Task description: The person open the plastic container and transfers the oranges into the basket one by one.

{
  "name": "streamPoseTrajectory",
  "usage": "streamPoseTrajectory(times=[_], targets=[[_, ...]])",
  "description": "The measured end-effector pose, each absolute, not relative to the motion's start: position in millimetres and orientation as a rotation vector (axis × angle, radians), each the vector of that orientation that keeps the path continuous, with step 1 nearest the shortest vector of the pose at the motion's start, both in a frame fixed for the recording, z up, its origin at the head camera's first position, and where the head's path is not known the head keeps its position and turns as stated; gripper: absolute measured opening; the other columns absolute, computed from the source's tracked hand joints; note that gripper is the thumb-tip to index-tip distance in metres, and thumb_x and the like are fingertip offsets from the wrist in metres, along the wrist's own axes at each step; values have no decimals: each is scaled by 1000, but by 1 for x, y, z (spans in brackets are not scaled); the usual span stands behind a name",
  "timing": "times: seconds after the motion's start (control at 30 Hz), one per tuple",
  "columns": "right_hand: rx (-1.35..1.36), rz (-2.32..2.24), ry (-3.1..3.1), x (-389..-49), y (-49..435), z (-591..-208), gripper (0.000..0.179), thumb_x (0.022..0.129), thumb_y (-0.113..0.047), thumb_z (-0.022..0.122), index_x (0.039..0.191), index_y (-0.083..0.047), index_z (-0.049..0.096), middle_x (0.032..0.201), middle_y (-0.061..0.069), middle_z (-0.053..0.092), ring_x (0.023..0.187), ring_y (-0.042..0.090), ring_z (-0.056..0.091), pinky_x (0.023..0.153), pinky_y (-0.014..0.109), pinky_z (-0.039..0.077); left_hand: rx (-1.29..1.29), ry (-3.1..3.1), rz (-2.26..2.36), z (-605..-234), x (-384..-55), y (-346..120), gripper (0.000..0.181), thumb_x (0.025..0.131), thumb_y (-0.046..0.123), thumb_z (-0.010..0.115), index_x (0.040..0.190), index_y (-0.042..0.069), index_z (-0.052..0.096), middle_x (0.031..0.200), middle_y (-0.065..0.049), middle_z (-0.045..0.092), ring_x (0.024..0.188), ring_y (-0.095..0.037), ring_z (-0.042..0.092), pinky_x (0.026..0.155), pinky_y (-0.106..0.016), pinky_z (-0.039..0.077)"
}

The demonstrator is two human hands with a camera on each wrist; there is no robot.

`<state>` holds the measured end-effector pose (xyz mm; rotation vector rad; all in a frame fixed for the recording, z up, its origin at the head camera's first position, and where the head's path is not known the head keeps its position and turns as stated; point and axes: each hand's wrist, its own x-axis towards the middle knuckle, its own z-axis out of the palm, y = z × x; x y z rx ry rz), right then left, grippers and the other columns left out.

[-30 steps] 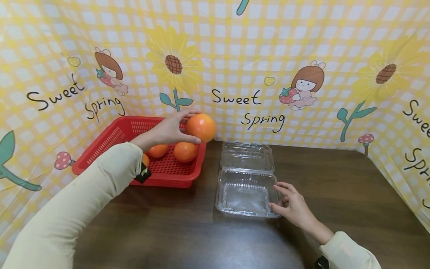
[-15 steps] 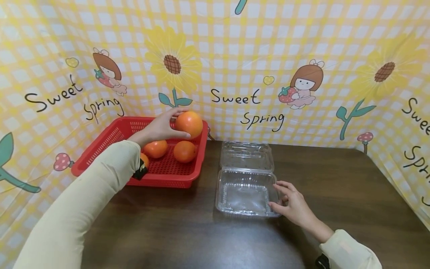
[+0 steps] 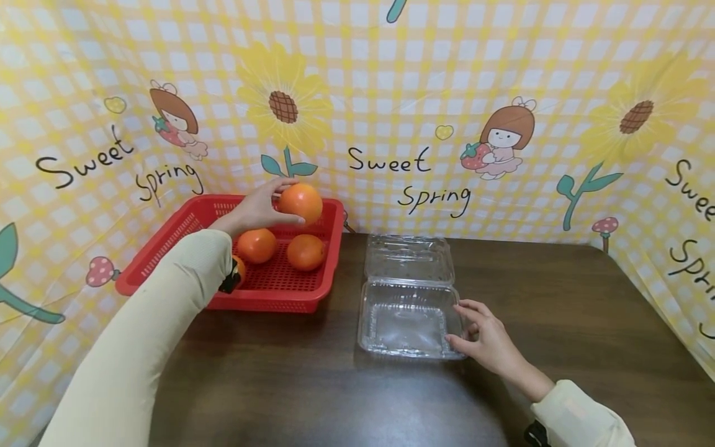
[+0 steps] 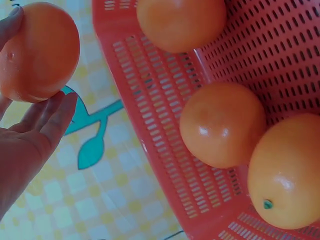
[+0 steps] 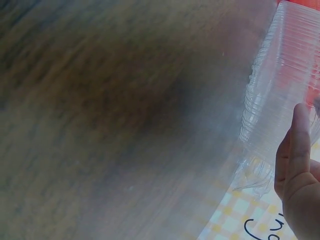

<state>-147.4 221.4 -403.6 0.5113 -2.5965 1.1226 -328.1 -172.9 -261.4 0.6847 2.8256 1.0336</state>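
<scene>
My left hand (image 3: 261, 203) holds an orange (image 3: 301, 203) above the back of the red basket (image 3: 331, 267), thumb and fingers round its sides. In the left wrist view this held orange (image 4: 42, 52) is up against the patterned cloth. Beneath the hand, several more oranges (image 3: 306, 252) lie in the basket. A clear plastic clamshell box (image 3: 410, 332) stands with its lid folded back, and nothing shows inside. At its right rim rests my right hand (image 3: 491, 341), thumb and fingertips spread along the edge. In the right wrist view the fingers (image 5: 299, 142) look fairly straight beside the box wall.
Behind the dark wooden table (image 3: 313, 391) hangs a yellow checked cloth (image 3: 385, 99) with printed flowers and lettering, wrapping round both sides. The basket's right wall is a short gap away from the clamshell box.
My left hand has moved left with the orange, from over the basket's right rim to above its back part. The right hand and the box have stayed in place.
</scene>
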Motion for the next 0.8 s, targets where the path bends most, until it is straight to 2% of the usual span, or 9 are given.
streamPoseTrajectory(times=[0.4,0.8], targets=[[498,1130,-2601,-147,221,-404,49,68,-3,73,109,15,53,116,25,46,56,0,51,50,18,42,623,2829,928,-270,-334,-197,81,71,27,74,135,6,29,129,-21,38,113,-35,39,90,-50,34],[488,1153,-2601,-147,220,-403,50,68,-2,73,110,15,53,116,24,46,56,1,51,47,17,41,576,2852,867,-276,-337,-216,81,72,33,73,134,4,30,127,-21,39,111,-36,38,91,-53,31]])
